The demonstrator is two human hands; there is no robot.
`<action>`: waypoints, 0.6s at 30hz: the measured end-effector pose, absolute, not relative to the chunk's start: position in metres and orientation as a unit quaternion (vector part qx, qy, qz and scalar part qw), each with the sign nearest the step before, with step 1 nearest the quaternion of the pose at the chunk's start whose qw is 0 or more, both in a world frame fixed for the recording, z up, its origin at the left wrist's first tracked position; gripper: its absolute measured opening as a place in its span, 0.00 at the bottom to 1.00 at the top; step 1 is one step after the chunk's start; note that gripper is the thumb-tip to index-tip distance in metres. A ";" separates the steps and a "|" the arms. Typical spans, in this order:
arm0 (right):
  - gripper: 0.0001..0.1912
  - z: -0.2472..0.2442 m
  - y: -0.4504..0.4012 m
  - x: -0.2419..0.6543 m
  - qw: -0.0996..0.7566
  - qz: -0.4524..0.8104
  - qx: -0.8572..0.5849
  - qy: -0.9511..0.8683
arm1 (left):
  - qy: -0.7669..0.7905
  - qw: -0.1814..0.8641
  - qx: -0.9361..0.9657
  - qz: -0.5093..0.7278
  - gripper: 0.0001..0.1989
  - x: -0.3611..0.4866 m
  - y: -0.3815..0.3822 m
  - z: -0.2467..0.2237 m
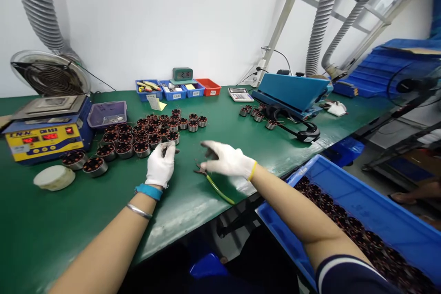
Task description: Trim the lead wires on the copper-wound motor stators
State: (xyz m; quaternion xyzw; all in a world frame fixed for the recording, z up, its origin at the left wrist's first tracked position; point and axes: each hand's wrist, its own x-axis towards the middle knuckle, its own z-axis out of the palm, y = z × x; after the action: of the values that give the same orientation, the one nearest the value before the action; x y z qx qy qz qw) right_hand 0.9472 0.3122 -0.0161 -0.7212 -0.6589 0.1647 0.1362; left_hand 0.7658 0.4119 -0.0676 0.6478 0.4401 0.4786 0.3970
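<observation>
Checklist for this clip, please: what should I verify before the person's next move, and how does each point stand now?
1. Hands covered: ok; left hand and right hand both wear white gloves.
2. Left grip secure: cannot tell; a dark piece shows at the fingertips but is mostly hidden.
3. Right grip closed on the green-handled cutters: not ok; the fingers are spread and blurred.
4. Cutters well back from the table edge: not ok; the handle end lies close to it.
5. Copper-wound cores within left reach: ok; they stand grouped just beyond that hand.
6. Unit displays lit: ok; red digits show.
</observation>
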 end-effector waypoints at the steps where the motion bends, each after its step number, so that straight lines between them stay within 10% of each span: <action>1: 0.41 -0.017 0.297 0.942 0.101 0.157 -0.720 -0.668 | 0.439 0.400 0.647 0.479 0.22 0.766 0.412 -0.068; 18: 0.30 -0.041 0.303 1.005 0.042 -0.011 -0.869 -0.493 | 0.430 0.417 0.627 0.498 0.20 0.766 0.412 -0.069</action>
State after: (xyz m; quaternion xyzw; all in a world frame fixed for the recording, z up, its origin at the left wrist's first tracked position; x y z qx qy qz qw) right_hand 1.0053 0.3030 -0.0410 -0.8687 -0.4934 -0.0107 0.0422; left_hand 0.7658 0.4124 -0.0693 0.6271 0.4297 0.4983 0.4169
